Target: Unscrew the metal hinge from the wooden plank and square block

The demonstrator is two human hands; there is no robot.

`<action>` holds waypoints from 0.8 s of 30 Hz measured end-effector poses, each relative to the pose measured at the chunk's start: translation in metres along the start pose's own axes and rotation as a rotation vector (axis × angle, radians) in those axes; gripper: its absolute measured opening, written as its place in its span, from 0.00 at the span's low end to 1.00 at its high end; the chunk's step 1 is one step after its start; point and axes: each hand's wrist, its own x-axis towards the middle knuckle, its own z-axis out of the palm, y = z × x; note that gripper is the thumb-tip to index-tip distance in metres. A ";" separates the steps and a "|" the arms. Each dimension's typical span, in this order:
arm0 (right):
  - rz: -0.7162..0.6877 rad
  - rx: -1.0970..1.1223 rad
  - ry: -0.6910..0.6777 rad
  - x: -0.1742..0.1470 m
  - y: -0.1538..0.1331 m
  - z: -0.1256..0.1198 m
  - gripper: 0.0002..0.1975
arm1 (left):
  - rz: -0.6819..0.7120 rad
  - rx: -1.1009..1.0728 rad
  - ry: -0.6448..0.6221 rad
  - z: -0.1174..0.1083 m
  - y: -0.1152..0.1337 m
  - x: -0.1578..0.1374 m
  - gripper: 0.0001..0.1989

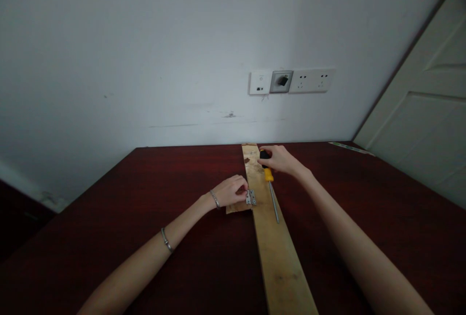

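A long wooden board (278, 256) runs from the wall toward me, with a small wooden piece (238, 207) against its left side. A metal hinge (251, 197) lies across the joint between them. My left hand (232, 190) is at the hinge, thumb and fingertips closed together at its left leaf; whether a small part is pinched there is hidden. My right hand (278, 158) grips a screwdriver (269, 174) by its black and yellow handle, above the far part of the board. The screwdriver's shaft slants down toward me, its tip over the board and apart from the hinge.
The dark red table (174, 179) meets a white wall (163, 53) at the back. Wall sockets (311, 81) are mounted above the board's far end. A white panelled door (429, 106) stands at the right, and a thin printed strip (351, 148) lies near the back right edge.
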 end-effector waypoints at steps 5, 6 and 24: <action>0.070 0.024 -0.110 0.003 0.008 0.021 0.23 | 0.036 -0.026 0.007 0.001 -0.003 -0.001 0.02; 0.081 0.031 -0.132 0.004 0.009 0.024 0.24 | 0.043 -0.031 0.009 0.001 -0.004 -0.001 0.02; 0.220 0.118 -0.316 0.003 0.017 0.042 0.32 | 0.011 -0.064 0.007 -0.001 -0.005 0.001 0.01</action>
